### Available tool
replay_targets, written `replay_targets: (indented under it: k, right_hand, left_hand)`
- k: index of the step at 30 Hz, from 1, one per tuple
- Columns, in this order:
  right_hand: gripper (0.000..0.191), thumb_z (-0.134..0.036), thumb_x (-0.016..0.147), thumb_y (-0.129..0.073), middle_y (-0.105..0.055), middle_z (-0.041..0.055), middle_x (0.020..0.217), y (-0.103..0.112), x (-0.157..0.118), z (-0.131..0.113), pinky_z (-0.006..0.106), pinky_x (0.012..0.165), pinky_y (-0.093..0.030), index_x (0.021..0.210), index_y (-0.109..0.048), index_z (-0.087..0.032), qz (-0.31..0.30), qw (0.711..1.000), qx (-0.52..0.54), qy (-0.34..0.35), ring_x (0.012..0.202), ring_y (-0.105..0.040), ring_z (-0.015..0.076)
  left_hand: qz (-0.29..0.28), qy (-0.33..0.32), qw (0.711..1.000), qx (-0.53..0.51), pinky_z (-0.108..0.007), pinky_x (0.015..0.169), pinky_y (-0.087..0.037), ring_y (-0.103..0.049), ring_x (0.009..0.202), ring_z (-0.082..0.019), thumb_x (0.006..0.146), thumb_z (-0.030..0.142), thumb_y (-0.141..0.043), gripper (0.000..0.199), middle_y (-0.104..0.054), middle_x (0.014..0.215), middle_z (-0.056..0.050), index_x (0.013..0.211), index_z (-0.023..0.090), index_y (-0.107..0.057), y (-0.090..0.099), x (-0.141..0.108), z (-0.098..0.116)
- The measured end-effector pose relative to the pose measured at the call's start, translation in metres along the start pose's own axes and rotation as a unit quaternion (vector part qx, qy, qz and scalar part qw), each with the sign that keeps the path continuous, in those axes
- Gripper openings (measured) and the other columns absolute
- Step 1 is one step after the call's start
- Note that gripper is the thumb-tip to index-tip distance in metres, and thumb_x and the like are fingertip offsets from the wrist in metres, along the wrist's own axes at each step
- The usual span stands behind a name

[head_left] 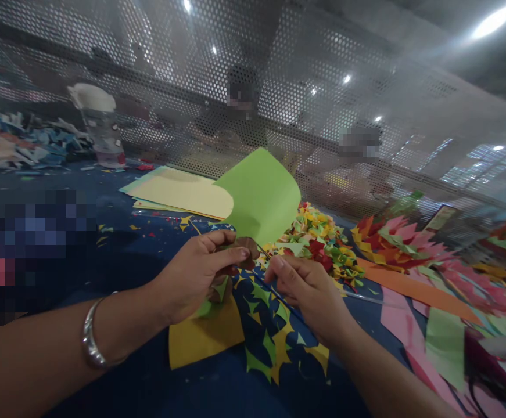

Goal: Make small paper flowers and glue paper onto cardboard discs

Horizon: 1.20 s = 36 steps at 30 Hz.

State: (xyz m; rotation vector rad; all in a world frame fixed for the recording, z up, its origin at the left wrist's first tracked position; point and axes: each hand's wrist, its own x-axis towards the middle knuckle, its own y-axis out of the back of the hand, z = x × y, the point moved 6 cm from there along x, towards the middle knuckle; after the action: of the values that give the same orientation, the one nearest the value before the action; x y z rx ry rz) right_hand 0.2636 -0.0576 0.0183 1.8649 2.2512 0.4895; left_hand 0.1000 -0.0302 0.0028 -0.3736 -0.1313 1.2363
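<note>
My left hand [211, 261], with a silver bangle on its wrist, is closed, thumb and fingers pinching a small brown piece with rounded edges [249, 248]. Just to its right, my right hand [307, 284] pinches a thin dark rod [262, 251] whose tip points at the brown piece. What kind of rod it is, I cannot make out. Beneath my left hand lies a yellow paper sheet [207, 337], partly hidden, with some green and brown on it. Green and yellow star-shaped paper offcuts [274, 342] are scattered on the blue cloth below my hands.
Behind my hands a curled green sheet [264, 191] rises beside stacked pale yellow paper [178, 188]. Paper scraps [318, 232] are heaped to the right, near pink and orange cut paper [409, 238]. A lidded cup [100, 125] stands back left, before a perforated screen [169, 87].
</note>
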Motion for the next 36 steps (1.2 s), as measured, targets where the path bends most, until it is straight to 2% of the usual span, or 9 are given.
replay_targets:
  k: [3, 7, 11, 14, 21, 29, 32, 36]
  right_hand:
    - [0.05, -0.061, 0.092, -0.053, -0.029, -0.0085, 0.051, 0.0, 0.001, 0.0, 0.022, 0.042, -0.017, 0.071, -0.061, -0.016, -0.004, 1.0, 0.011, -0.005, 0.044, -0.022, 0.0061]
    - [0.051, -0.061, 0.091, -0.054, -0.028, -0.0091, 0.049, 0.0, 0.0, -0.001, 0.022, 0.042, -0.017, 0.068, -0.06, -0.017, -0.008, 1.0, 0.014, -0.015, 0.043, -0.021, 0.0059]
    - [0.051, -0.061, 0.091, -0.054, -0.027, -0.0094, 0.047, 0.0, 0.0, -0.001, 0.022, 0.042, -0.017, 0.067, -0.06, -0.017, -0.01, 1.0, 0.0, -0.017, 0.042, -0.021, 0.0063]
    - [0.051, -0.062, 0.091, -0.054, -0.025, -0.0096, 0.047, 0.0, 0.0, 0.0, 0.023, 0.042, -0.017, 0.066, -0.059, -0.017, -0.01, 1.0, -0.005, -0.014, 0.042, -0.02, 0.0063]
    - [0.052, -0.062, 0.091, -0.053, -0.025, -0.0096, 0.047, 0.001, 0.0, -0.001, 0.023, 0.042, -0.017, 0.065, -0.058, -0.017, -0.015, 1.0, -0.013, -0.011, 0.042, -0.019, 0.0065]
    - [0.052, -0.062, 0.091, -0.053, -0.026, -0.009, 0.048, 0.002, 0.0, -0.001, 0.023, 0.043, -0.017, 0.064, -0.057, -0.018, -0.01, 0.999, -0.03, -0.011, 0.043, -0.021, 0.0071]
    - [0.052, -0.062, 0.091, -0.052, -0.028, -0.0084, 0.049, 0.003, 0.0, -0.002, 0.023, 0.043, -0.017, 0.064, -0.056, -0.018, -0.007, 0.999, -0.035, -0.012, 0.045, -0.022, 0.0075]
    - [0.051, -0.061, 0.092, -0.052, -0.025, -0.0087, 0.049, 0.002, -0.002, -0.002, 0.023, 0.043, -0.017, 0.065, -0.056, -0.019, -0.013, 0.999, -0.038, -0.006, 0.044, -0.021, 0.0076]
  left_hand:
    - [-0.007, 0.003, 1.0, 0.004, -0.02, 0.055, -0.038, -0.059, 0.07, -0.012, 0.076, 0.029, -0.076, 0.018, -0.069, 0.08, -0.003, 0.086, 0.018, -0.067, -0.001, -0.001, -0.001]
    - [-0.028, 0.02, 0.999, 0.041, -0.02, 0.048, -0.03, -0.049, 0.057, -0.007, 0.075, 0.03, -0.077, 0.021, -0.066, 0.075, -0.002, 0.088, 0.016, -0.068, -0.005, -0.003, -0.005]
    - [-0.053, 0.01, 0.997, 0.047, -0.019, 0.05, -0.033, -0.051, 0.057, -0.006, 0.074, 0.024, -0.078, 0.013, -0.067, 0.071, -0.001, 0.078, 0.015, -0.07, -0.01, -0.004, -0.003]
    - [-0.046, 0.018, 0.998, 0.036, -0.018, 0.05, -0.033, -0.05, 0.054, -0.005, 0.073, 0.02, -0.078, 0.009, -0.067, 0.065, 0.0, 0.075, 0.015, -0.071, -0.011, -0.005, -0.002]
    - [-0.035, 0.034, 0.999, 0.007, -0.018, 0.055, -0.038, -0.059, 0.062, -0.009, 0.069, 0.019, -0.081, 0.014, -0.07, 0.069, -0.003, 0.079, 0.014, -0.073, -0.01, -0.003, -0.005]
    - [-0.01, 0.054, 0.998, -0.033, -0.018, 0.045, -0.034, -0.059, 0.056, -0.01, 0.064, 0.013, -0.082, 0.015, -0.069, 0.06, 0.0, 0.071, 0.015, -0.069, -0.012, -0.005, -0.001]
    - [0.01, 0.052, 0.998, -0.04, -0.018, 0.045, -0.036, -0.06, 0.056, -0.01, 0.063, 0.014, -0.083, 0.019, -0.07, 0.063, 0.0, 0.074, 0.016, -0.068, -0.01, -0.005, -0.001]
    - [0.003, 0.039, 0.998, -0.044, -0.018, 0.047, -0.039, -0.06, 0.057, -0.01, 0.062, 0.015, -0.084, 0.018, -0.071, 0.064, 0.0, 0.073, 0.016, -0.07, -0.009, -0.005, -0.002]
